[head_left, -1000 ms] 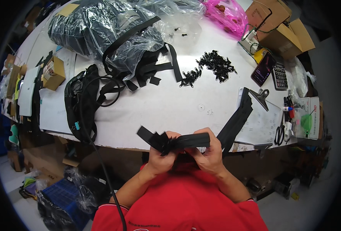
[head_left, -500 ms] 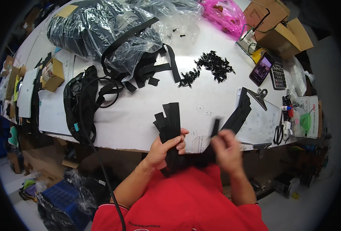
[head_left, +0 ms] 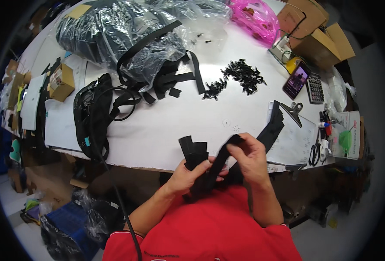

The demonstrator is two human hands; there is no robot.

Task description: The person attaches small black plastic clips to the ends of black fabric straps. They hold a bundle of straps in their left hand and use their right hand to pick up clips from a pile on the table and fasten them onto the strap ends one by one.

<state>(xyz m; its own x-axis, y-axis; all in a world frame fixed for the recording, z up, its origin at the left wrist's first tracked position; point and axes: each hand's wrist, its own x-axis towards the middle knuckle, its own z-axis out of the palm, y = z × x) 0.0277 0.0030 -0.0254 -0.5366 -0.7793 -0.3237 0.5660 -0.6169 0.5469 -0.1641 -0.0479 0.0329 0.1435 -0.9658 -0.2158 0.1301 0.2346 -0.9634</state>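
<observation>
My left hand (head_left: 184,177) is closed around a bundle of flat black fabric strips (head_left: 195,151), their uneven ends sticking up past the thumb at the table's front edge. Just to its right, my right hand (head_left: 252,160) pinches the upper end of a black fabric strip (head_left: 220,160), which bends over at the top. This strip slants down toward the left hand; its lower part is lost against other black material at my lap. More black strips (head_left: 271,128) lie over the clipboard beyond my right hand and run down behind it.
Black zipper sliders (head_left: 247,77) are heaped mid-table. At the back left sits a plastic-wrapped bundle (head_left: 114,39), with a black bag (head_left: 90,115) before it. The clipboard (head_left: 294,135), phone (head_left: 296,80), calculator (head_left: 315,89) and scissors (head_left: 315,152) are on the right.
My right hand has moved slightly left and up, and a long strip now shows in its pinch. The left hand's bundle has dropped lower and its ends fan differently.
</observation>
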